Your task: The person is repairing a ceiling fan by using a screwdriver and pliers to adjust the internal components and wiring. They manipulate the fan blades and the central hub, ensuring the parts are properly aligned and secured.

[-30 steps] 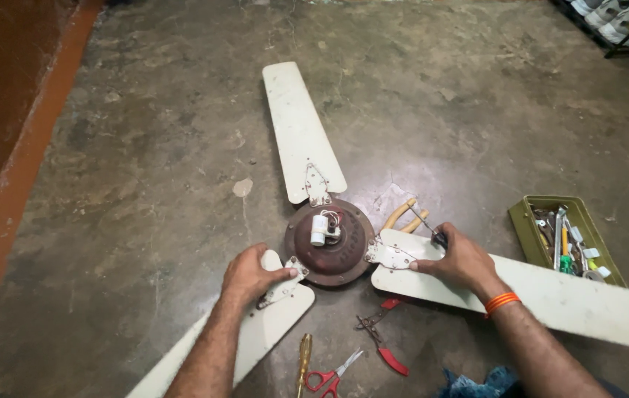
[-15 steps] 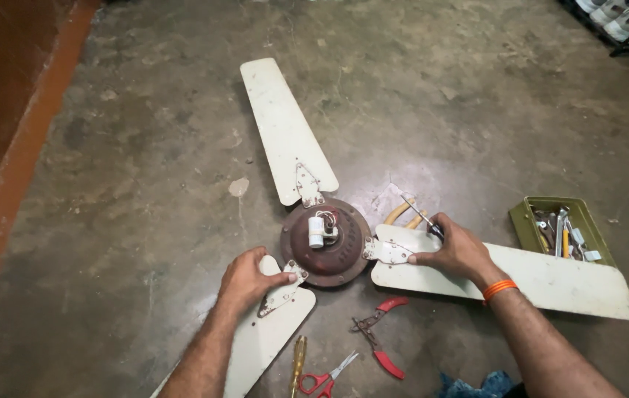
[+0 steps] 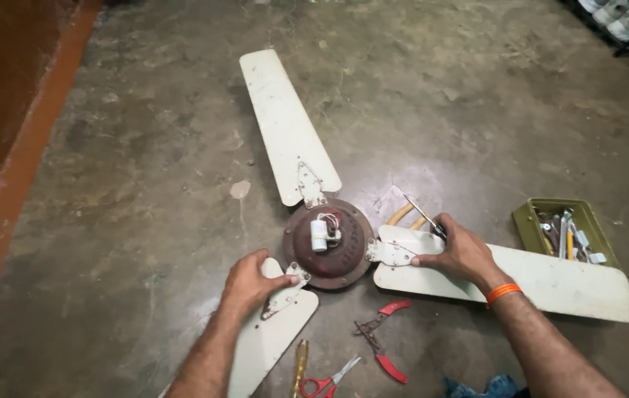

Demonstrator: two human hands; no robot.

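A ceiling fan lies on the concrete floor, its rusty round motor hub [image 3: 347, 258] facing up with a small white capacitor [image 3: 319, 235] on top. Three cream blades spread from it. My left hand [image 3: 248, 284] grips the root of the lower-left blade [image 3: 270, 346], thumb beside its metal bracket. My right hand [image 3: 462, 254], with an orange wristband, grips the root of the right blade [image 3: 557, 284] next to its bracket. A screwdriver [image 3: 421, 214] lies just behind that hand's fingers. The third blade [image 3: 281, 125] points away from me.
Red-handled pliers [image 3: 381, 335], red-handled scissors [image 3: 325, 382] and a yellow-handled tool [image 3: 299, 365] lie on the floor near me. A green tray [image 3: 528, 225] of tools sits at the right. A reddish wall [image 3: 5, 110] runs along the left.
The whole fan has turned slightly counterclockwise on the floor. Both hands have stayed on their blades and moved with them.
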